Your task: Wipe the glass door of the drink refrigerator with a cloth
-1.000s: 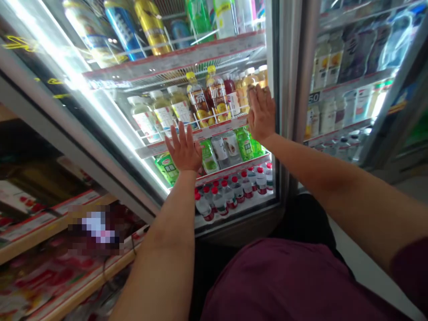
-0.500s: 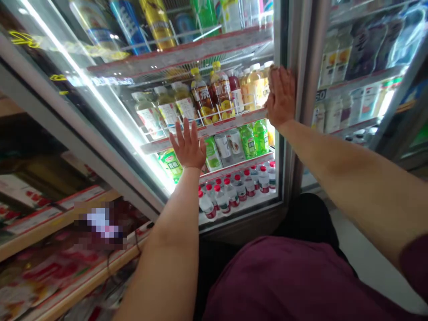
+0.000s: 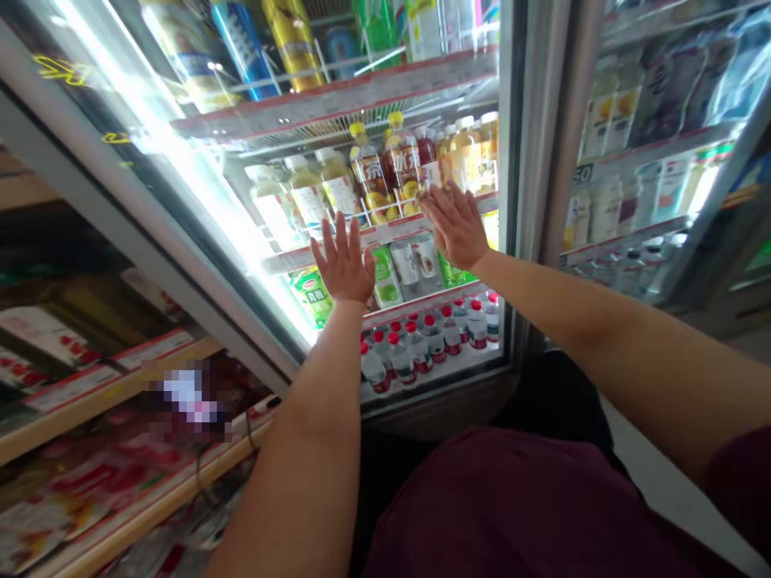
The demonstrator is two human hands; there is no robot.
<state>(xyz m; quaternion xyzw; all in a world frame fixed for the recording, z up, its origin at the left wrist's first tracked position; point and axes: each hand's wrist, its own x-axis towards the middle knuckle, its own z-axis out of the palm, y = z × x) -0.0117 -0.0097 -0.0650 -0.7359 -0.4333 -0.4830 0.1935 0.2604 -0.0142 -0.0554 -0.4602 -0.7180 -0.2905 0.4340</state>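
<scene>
My left hand (image 3: pixel 346 265) is open with fingers spread, its palm toward the glass front of a lit drinks cooler (image 3: pixel 524 160). It lies over the lower shelf, near a pale-labelled bottle (image 3: pixel 385 277). To its right my right hand (image 3: pixel 458 225) is also open, fingers stretched out, in front of the shelf edge below the tea bottles (image 3: pixel 402 160). Both hands hold nothing. Whether the palms press on the glass, I cannot tell for sure. Green bottles are partly hidden behind my right hand.
Water bottles with red caps (image 3: pixel 415 341) stand on the bottom shelf. Blue and gold cans (image 3: pixel 292 44) fill the top one. A second cooler section (image 3: pixel 626 160) is at the right. Wooden-edged shelves (image 3: pixel 108 401) with packaged goods run along the left.
My right hand has moved left, from the door's right-hand frame to in front of the middle shelf. My left hand has stayed nearly in place.
</scene>
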